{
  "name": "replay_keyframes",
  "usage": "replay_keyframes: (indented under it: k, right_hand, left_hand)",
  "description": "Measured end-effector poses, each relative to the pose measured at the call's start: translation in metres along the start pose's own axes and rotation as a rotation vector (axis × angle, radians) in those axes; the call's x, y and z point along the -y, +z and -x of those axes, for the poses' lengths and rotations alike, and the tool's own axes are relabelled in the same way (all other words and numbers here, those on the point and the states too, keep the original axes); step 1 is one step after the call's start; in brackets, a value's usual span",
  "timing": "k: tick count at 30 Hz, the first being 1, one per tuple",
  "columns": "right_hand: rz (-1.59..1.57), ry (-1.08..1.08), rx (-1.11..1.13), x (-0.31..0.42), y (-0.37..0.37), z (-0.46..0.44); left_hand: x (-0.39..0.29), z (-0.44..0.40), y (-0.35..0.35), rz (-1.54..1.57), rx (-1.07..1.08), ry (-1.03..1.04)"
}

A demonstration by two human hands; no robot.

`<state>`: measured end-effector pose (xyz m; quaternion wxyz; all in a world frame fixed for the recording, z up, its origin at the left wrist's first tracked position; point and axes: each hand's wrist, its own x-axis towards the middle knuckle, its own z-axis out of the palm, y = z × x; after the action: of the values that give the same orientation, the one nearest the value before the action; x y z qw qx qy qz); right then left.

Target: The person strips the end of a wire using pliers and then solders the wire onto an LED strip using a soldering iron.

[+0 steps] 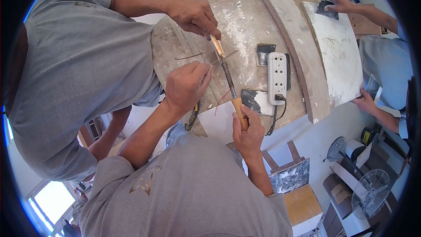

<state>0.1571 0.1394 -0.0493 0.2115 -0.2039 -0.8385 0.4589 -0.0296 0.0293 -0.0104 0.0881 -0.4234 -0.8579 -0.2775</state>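
My right hand (248, 132) is wrapped round the wooden handle of a soldering iron (228, 78), whose dark shaft points up and away over the dusty table (245, 22). Its tip meets the near end of an orange-and-white strip (215, 44). A co-worker's hand (196, 16) pinches that strip from above. My left hand (188, 86) is closed just left of the iron, with a thin wire (215, 61) reaching from its fingers towards the tip. A thin red wire (222, 101) lies beside the iron.
A white power strip (277, 75) with a black plug stands right of the iron, near dark sanding pieces (265, 55). A cutter (192, 116) lies at the table's near edge. Beyond a curved board (291, 39), another person's hands (340, 3) work on a white panel (337, 48).
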Motion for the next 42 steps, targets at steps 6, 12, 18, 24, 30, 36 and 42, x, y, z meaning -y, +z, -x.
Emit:
replay_keyframes:
  k: [6,12,18,24,30,36,42]
  right_hand:
    - [0.001,-0.004,-0.003,-0.001,0.0,0.0]
    - [0.002,-0.012,-0.013,-0.004,0.002,0.001]
    - [-0.005,-0.001,-0.014,-0.004,0.003,0.0]
    - [-0.027,-0.002,-0.07,0.002,-0.003,-0.001]
    - [-0.04,-0.01,-0.122,-0.004,-0.007,0.005]
    - [-0.078,0.023,-0.146,-0.009,-0.008,0.012]
    - [-0.101,0.045,-0.119,-0.019,-0.014,0.016]
  left_hand:
    - [0.001,0.0,0.001,-0.001,-0.003,0.014]
    - [0.0,-0.002,0.001,-0.01,-0.003,0.016]
    - [0.002,-0.003,0.002,-0.019,-0.005,0.024]
    - [0.0,-0.003,-0.002,-0.002,-0.042,0.03]
    - [0.004,0.002,-0.006,0.035,-0.006,-0.039]
    - [0.004,0.005,-0.006,0.086,-0.011,-0.063]
    - [0.006,-0.024,-0.027,-0.06,0.11,-0.045]
